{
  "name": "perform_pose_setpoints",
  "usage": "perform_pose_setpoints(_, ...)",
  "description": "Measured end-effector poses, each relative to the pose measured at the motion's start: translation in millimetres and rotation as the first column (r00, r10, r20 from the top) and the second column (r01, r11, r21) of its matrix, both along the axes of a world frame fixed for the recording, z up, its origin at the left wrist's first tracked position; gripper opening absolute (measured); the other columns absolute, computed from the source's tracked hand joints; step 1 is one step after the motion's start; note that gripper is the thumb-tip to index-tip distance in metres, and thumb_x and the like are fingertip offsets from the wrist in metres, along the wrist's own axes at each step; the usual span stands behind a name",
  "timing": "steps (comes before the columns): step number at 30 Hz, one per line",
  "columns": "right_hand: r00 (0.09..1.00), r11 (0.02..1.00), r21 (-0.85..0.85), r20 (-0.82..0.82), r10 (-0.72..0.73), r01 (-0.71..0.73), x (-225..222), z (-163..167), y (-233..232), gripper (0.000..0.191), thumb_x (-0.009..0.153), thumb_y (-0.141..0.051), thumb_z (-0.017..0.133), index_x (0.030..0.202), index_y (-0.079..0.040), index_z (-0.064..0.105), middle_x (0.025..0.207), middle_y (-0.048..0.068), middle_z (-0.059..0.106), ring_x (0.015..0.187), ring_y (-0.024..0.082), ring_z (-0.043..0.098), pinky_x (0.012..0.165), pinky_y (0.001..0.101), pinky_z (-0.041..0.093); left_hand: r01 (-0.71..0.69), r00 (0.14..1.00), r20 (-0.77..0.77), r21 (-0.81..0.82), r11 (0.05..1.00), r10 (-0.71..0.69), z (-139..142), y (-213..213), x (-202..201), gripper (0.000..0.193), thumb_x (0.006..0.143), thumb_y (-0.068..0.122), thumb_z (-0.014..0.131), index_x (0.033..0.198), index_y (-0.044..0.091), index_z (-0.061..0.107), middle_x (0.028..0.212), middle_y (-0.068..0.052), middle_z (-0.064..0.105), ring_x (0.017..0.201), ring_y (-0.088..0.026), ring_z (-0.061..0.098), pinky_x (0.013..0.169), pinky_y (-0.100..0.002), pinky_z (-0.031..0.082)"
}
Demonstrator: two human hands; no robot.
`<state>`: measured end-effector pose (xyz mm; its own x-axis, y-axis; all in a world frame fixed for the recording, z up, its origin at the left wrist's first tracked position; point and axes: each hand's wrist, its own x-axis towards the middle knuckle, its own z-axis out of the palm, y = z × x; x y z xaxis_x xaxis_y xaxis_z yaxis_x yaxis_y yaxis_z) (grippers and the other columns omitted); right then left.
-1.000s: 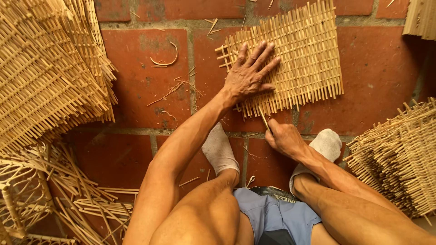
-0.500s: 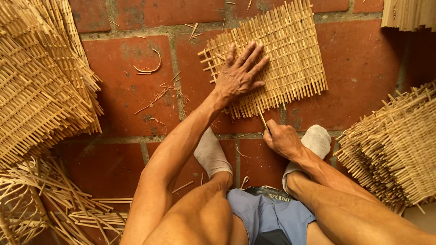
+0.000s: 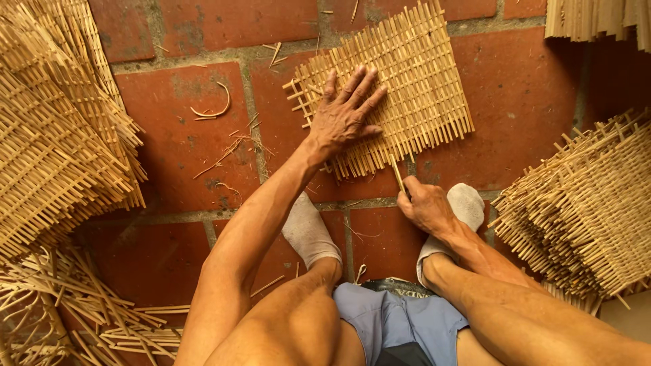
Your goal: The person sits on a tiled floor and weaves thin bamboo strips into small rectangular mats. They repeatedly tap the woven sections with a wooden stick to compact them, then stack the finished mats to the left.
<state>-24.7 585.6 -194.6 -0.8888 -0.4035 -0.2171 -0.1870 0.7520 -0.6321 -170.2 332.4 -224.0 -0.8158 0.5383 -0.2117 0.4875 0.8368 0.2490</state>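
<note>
head: left hand [image 3: 344, 116] flat on mat [image 3: 413, 74]

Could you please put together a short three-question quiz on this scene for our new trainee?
1. True or false: the left hand lies flat on the woven mat.
2. What does the right hand hold? A) a hammer B) a thin bamboo strip C) nothing
3. What kind of floor does the mat lie on?

Key
1. True; palm down, fingers spread on its lower left part.
2. B; the strip points up to the mat's near edge.
3. Red brick tiles with grey joints.
</note>
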Motion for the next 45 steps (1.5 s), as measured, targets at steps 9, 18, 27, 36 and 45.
perform_pose_setpoints(9, 0.999, 0.995, -0.098, -0.044, 0.025, -0.029, -4, -28, 2, 0.011, 0.096, -0.004, 0.062, 0.092, -0.001, 0.053, 0.049, 0.008, 0.049, 0.038, 0.021, 0.055, 0.035, 0.0386, 0.045, 0.018, 1.000, 0.012, -0.012, 1.000, -0.017, 5, -1, 3, 0.094, 0.090, 0.087, 0.032, 0.166, 0.034, 0.016, 0.175, -0.005, 0.004, 0.161, -0.025, 0.001, 0.126, -0.060, -0.009)
perform_pose_setpoints(18, 0.997, 0.995, -0.094, -0.072, -0.040, 0.034, -3, -3, 4, 0.010, 0.092, -0.006, 0.065, 0.090, -0.002, 0.056, 0.051, 0.016, 0.056, 0.043, 0.030, 0.062, 0.041, 0.0431, 0.048, -0.005, 1.000, 0.022, -0.039, 0.999, 0.006, 30, 6, 1, 0.088, 0.086, 0.082, 0.046, 0.161, 0.041, 0.024, 0.173, -0.005, 0.008, 0.159, -0.027, 0.003, 0.123, -0.065, -0.009)
perform_pose_setpoints(27, 0.983, 0.990, 0.018, -0.130, -0.133, 0.137, -8, 7, 24, 0.010, 0.091, -0.007, 0.066, 0.088, -0.002, 0.058, 0.054, 0.018, 0.057, 0.047, 0.033, 0.061, 0.046, 0.0453, 0.048, 0.062, 0.990, -0.131, 0.022, 0.998, -0.059, 31, 46, -13, 0.077, 0.104, 0.072, 0.029, 0.167, 0.029, 0.018, 0.175, -0.002, 0.007, 0.160, -0.022, 0.002, 0.124, -0.059, -0.013)
perform_pose_setpoints(36, 0.988, 0.997, -0.005, -0.139, -0.073, 0.073, -10, -8, 21, 0.013, 0.092, -0.005, 0.064, 0.088, -0.003, 0.052, 0.053, 0.017, 0.054, 0.045, 0.033, 0.058, 0.046, 0.0460, 0.047, 0.070, 0.995, -0.072, -0.002, 0.998, -0.070, 28, 50, -15, 0.071, 0.102, 0.073, 0.019, 0.165, 0.040, 0.020, 0.175, 0.000, 0.006, 0.161, -0.021, 0.002, 0.125, -0.057, -0.015)
perform_pose_setpoints(45, 0.963, 0.991, -0.111, -0.251, -0.102, 0.077, -6, -6, 25, 0.011, 0.091, -0.004, 0.065, 0.093, -0.002, 0.055, 0.058, 0.015, 0.057, 0.048, 0.030, 0.060, 0.046, 0.0433, 0.047, 0.086, 0.994, -0.075, 0.014, 0.996, -0.085, 36, 53, -9, 0.066, 0.102, 0.068, 0.039, 0.160, 0.039, 0.034, 0.173, -0.008, 0.011, 0.160, -0.027, 0.006, 0.123, -0.064, -0.010)
